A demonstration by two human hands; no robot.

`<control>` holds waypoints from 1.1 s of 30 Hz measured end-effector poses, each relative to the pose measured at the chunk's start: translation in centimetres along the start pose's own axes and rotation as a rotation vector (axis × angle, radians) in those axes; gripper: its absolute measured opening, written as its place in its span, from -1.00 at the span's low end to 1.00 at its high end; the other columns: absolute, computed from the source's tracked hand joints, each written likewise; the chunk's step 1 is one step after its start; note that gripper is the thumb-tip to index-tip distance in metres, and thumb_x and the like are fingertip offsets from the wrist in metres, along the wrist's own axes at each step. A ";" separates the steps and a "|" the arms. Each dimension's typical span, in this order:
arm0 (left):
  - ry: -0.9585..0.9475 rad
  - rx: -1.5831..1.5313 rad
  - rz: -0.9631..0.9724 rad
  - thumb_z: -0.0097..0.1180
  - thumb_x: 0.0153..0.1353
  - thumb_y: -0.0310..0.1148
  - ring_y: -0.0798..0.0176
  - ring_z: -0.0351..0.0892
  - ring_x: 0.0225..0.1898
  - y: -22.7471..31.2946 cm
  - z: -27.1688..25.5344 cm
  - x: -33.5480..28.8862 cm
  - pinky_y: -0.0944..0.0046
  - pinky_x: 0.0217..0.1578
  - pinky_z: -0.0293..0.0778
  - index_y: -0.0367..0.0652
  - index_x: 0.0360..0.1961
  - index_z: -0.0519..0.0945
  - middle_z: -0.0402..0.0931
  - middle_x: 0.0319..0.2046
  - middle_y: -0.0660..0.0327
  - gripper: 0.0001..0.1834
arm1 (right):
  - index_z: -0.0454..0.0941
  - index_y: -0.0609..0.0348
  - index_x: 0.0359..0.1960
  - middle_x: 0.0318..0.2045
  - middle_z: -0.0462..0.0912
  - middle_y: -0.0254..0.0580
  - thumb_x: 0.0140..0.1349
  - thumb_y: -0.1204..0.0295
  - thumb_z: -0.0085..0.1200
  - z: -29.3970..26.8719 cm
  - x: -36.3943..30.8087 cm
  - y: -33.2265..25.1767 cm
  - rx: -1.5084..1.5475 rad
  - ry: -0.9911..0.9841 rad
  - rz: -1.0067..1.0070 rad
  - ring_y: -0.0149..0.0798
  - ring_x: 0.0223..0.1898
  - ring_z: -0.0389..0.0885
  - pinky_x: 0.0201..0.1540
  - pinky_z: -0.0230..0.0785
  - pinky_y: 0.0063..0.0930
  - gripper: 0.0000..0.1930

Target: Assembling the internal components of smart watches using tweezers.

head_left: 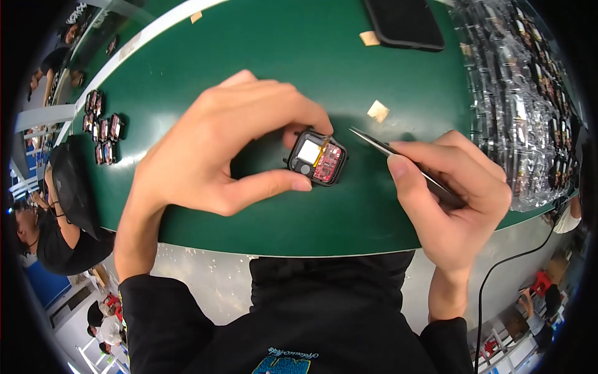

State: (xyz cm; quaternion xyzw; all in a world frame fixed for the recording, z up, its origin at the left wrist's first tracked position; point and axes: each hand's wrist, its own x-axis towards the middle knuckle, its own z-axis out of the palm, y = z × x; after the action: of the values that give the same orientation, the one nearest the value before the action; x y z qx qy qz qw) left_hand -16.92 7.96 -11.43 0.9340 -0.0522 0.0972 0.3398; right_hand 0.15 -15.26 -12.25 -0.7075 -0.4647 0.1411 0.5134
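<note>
My left hand (227, 143) pinches a small black device housing (316, 157) between thumb and fingers, just above the green table. Its open side faces up and shows a white rectangular part, a red circuit board, a strip of yellow tape and a round dark part. In my right hand (455, 193) is a pair of metal tweezers (405, 157), held like a pen. The tweezers' tips point toward the housing but stay apart from it, with a gap to its right. I see nothing between the tips.
Clear plastic trays (514, 106) full of small black parts are stacked along the right side. A black phone-like slab (405, 23) lies at the back. Several similar housings (103, 128) sit at the far left. Small tan pieces (378, 111) are scattered on the green tabletop (261, 50).
</note>
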 end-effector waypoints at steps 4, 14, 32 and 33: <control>-0.058 0.116 0.013 0.70 -0.05 -0.16 0.11 0.65 -0.26 0.8 -0.5 0.6 0.15 -0.17 0.42 -0.23 0.03 0.78 0.69 -0.26 0.19 -0.38 | 0.84 0.30 -0.26 -0.58 0.60 -0.34 0.11 0.67 0.47 0.4 0.5 0.7 0.017 0.117 -0.073 -0.59 -0.68 0.35 -0.61 0.09 -0.59 -0.85; 0.093 0.094 -0.042 0.78 -0.10 -0.27 0.30 0.54 -0.49 1.9 -0.2 0.5 0.32 -0.38 0.45 -0.20 -0.09 0.83 0.63 -0.47 0.26 -0.47 | 0.85 0.26 -0.22 -0.56 0.61 -0.34 0.19 0.61 0.47 -0.1 -0.4 0.2 0.167 0.167 -0.064 -0.55 -0.65 0.44 -0.60 0.19 -0.54 -0.87; -0.078 0.245 0.117 0.64 0.16 -0.09 0.31 0.41 -0.37 -1.6 -6.0 32.3 0.20 -0.33 0.39 -0.22 0.11 0.83 0.56 -0.33 0.24 -0.42 | 0.81 0.27 -0.20 -0.51 0.64 -0.23 0.27 0.54 0.42 0.5 -1.0 0.6 0.262 0.150 -0.175 -0.35 -0.63 0.49 -0.56 0.32 -0.40 -0.89; -0.099 0.260 0.129 0.63 0.16 -0.06 0.28 0.45 -0.35 -1.6 -5.6 32.9 0.18 -0.31 0.42 -0.22 0.13 0.82 0.58 -0.30 0.22 -0.40 | 0.81 0.28 -0.20 -0.50 0.64 -0.23 0.27 0.53 0.42 0.4 -1.0 0.7 0.246 0.150 -0.168 -0.34 -0.62 0.50 -0.55 0.33 -0.39 -0.89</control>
State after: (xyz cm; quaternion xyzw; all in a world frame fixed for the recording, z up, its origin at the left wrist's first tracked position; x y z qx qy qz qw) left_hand 14.66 11.77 -1.08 0.9685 -0.1159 0.0785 0.2060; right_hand -0.32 -15.86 -13.31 -0.6065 -0.4616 0.1002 0.6396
